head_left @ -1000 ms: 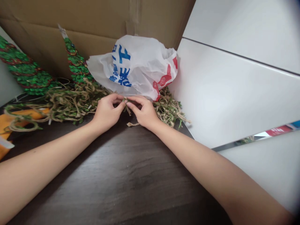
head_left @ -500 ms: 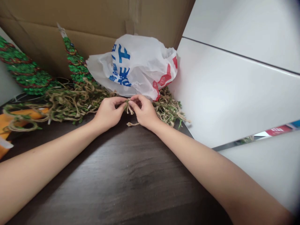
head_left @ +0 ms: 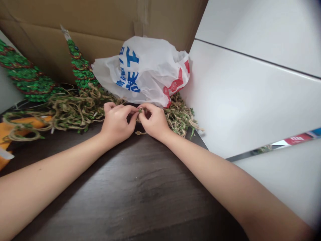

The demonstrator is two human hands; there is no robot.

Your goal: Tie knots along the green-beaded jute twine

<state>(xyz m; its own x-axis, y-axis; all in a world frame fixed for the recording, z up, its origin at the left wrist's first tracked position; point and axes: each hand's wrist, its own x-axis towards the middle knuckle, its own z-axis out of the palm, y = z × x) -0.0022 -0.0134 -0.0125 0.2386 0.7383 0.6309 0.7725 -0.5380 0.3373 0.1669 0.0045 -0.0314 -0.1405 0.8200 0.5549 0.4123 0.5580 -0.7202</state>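
Pinching a small green-flecked tuft of jute twine [head_left: 139, 110] between them, the left hand [head_left: 116, 123] and the right hand [head_left: 155, 122] meet just below a crumpled white plastic bag [head_left: 142, 70] printed in blue and red. Each grip is pressed closed on the tuft, close to the bag's lower edge. A tangled heap of tan jute twine [head_left: 75, 112] spreads left of the bag, and a smaller tangle of twine [head_left: 179, 117] touches its right side. Two tapering cones covered in green sequins [head_left: 81, 68] lie left of the bag. A dark wood-grain table [head_left: 125, 187] runs below the bag, a brown cardboard panel [head_left: 75, 20] rises behind it, and a glossy white board [head_left: 250, 93] stands right of it.
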